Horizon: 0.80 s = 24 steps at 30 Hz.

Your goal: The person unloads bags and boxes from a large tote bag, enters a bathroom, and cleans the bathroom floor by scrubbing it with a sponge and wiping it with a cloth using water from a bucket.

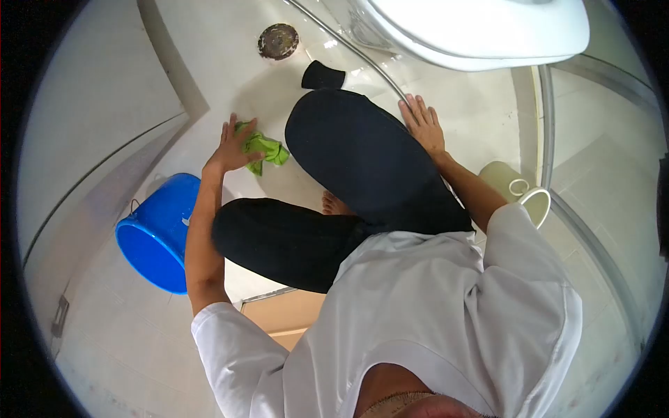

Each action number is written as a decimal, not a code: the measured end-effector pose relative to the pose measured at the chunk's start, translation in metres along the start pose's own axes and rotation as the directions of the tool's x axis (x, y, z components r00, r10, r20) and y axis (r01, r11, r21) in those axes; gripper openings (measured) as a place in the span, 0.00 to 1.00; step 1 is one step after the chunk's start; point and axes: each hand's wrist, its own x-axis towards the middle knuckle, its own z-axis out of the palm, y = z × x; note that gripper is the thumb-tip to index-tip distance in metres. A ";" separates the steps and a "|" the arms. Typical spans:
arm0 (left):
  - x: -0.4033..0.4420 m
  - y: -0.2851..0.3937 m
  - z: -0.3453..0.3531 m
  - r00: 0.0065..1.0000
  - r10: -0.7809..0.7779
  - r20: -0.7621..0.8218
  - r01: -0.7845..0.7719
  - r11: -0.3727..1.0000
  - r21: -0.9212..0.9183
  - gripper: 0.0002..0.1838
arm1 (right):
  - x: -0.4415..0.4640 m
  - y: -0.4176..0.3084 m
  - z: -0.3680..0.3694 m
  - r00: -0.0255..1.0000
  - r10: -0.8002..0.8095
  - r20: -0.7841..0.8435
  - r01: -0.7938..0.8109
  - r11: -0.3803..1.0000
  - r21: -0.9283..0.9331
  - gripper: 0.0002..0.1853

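On the left, my left hand (pixel 231 148) rests on a crumpled bright green cloth (pixel 265 149) against the pale floor, its thumb and fingers around the near side of the cloth. The part of the cloth under the palm is hidden. My right hand (pixel 423 124) lies flat with its fingers stretched out beside my raised knee, holding nothing. Its fingertips are close to a thin metal hose (pixel 362 56); I cannot tell whether they touch it.
A blue bucket (pixel 157 230) lies tipped beside my left forearm. A round drain (pixel 278 42) and a black curved piece (pixel 323 75) are ahead. The white toilet (pixel 481 35) overhangs the upper right. A pale container (pixel 499 177) and glass-panel rail (pixel 592 244) are at right.
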 end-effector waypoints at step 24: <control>-0.014 0.152 -0.228 0.408 0.136 -0.903 -0.458 0.886 -0.074 0.15 | -0.004 0.038 -0.021 0.950 0.014 -0.312 0.115 0.914 0.389 0.33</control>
